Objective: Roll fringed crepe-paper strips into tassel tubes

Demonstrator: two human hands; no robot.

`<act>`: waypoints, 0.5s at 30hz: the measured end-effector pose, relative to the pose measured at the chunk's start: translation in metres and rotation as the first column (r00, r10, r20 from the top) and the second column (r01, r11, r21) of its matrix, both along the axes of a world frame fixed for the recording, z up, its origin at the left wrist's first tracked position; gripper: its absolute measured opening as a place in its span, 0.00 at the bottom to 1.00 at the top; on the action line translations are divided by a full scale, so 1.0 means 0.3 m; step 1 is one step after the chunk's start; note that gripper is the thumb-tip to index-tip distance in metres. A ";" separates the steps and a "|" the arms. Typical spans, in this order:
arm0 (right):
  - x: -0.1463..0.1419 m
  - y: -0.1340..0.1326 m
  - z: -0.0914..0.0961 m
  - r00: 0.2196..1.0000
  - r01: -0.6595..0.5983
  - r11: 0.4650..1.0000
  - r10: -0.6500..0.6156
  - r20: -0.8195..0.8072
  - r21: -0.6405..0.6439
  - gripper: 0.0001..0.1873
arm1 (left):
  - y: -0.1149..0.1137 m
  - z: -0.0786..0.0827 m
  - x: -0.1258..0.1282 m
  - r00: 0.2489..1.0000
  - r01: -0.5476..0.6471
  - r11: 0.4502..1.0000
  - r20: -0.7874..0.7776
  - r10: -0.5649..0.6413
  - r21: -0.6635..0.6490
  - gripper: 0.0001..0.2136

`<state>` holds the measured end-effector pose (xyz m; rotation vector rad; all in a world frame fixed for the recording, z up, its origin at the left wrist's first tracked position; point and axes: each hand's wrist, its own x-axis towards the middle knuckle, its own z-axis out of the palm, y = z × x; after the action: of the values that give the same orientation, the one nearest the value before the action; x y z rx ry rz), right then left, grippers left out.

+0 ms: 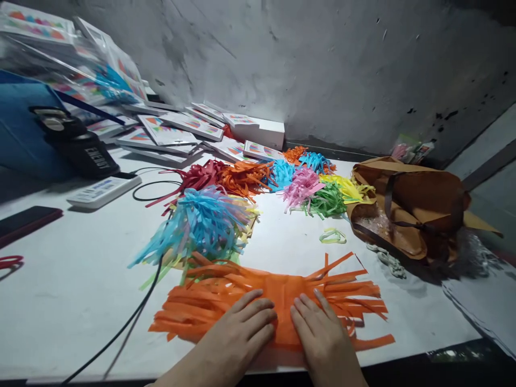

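A stack of orange paper [282, 287], cut into fringe strips on both sides, lies flat near the front edge of the white table [72, 290]. My left hand [242, 328] rests flat on the uncut middle band, fingers stretched out. My right hand [318, 328] presses flat beside it, fingers together and pointing away. Neither hand holds anything. Just behind the orange sheet sits a light-blue fringed tassel [201, 223].
Several finished tassels in red, orange, blue, pink, green and yellow [302, 185] lie further back. A brown bag [407, 207] sits at right. Paper packs [177, 129], a remote [102, 191], a phone [26, 220], a black cable [133, 317] and rubber bands [332, 235] occupy the rest.
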<state>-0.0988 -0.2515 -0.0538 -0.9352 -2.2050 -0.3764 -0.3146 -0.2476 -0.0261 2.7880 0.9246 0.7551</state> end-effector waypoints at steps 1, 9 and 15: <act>0.015 0.002 -0.009 1.000 -0.014 1.000 0.014 0.006 -0.005 0.21 | 0.000 -0.006 -0.007 1.000 0.007 1.000 -0.007 -0.007 -0.017 0.11; 0.069 0.026 0.033 0.992 0.042 0.928 -0.082 -0.094 -0.370 0.13 | 0.065 0.076 0.056 0.868 -0.459 0.807 -0.384 0.316 -0.373 0.11; 0.029 0.091 0.017 0.941 0.334 0.868 -0.328 0.080 -0.368 0.11 | 0.150 0.121 0.116 0.789 -0.586 0.744 -0.436 0.433 -0.321 0.14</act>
<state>-0.0902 -0.2241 -0.0487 -1.5367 -2.1683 -0.1099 -0.2797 -0.2026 0.0102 2.2815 1.7353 0.0553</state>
